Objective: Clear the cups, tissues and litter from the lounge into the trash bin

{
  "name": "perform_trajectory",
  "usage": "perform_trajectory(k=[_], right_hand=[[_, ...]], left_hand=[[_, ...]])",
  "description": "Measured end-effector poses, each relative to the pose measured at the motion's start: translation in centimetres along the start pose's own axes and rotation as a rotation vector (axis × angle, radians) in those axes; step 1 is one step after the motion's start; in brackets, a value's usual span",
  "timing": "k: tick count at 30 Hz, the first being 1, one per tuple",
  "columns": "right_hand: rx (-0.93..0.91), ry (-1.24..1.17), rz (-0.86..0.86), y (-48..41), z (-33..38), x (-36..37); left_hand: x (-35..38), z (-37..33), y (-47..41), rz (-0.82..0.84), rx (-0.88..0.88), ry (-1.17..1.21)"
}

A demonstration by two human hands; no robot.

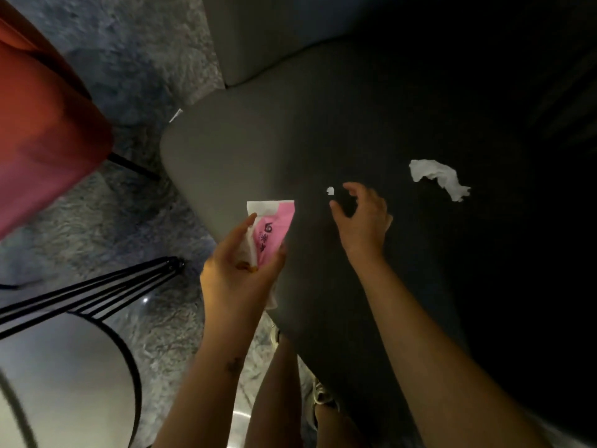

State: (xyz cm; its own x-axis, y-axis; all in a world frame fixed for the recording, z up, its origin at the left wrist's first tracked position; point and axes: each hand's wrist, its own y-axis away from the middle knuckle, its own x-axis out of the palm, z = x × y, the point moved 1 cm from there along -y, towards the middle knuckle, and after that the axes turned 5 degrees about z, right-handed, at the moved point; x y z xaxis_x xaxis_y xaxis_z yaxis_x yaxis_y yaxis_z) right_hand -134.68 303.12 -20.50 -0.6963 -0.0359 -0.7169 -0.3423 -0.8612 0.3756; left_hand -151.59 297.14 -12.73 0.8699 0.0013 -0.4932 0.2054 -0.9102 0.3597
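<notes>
Open sofa cushion [258, 156] surrounds the small scrap [329, 190]; only the crumpled tissue [436, 177] lies nearby.

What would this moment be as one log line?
left hand: holds pink packet | right hand: open, beside white scrap | crumpled tissue: on sofa seat

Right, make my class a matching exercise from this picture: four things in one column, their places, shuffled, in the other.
1 pink packet
2 crumpled tissue
3 small white scrap
4 red chair

A at the left edge, off the seat
B gripped in the left hand
C on the seat, right of the right hand
D on the seat, at the right hand's fingertips

Pairs: 1-B, 2-C, 3-D, 4-A
</notes>
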Motion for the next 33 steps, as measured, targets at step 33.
perform_trajectory(k=[33], right_hand=[[0.339,-0.063,-0.316,-6.3,-5.5,-6.1]], left_hand=[[9.1,-6.7,-9.6,0.346,-0.035,0.054]])
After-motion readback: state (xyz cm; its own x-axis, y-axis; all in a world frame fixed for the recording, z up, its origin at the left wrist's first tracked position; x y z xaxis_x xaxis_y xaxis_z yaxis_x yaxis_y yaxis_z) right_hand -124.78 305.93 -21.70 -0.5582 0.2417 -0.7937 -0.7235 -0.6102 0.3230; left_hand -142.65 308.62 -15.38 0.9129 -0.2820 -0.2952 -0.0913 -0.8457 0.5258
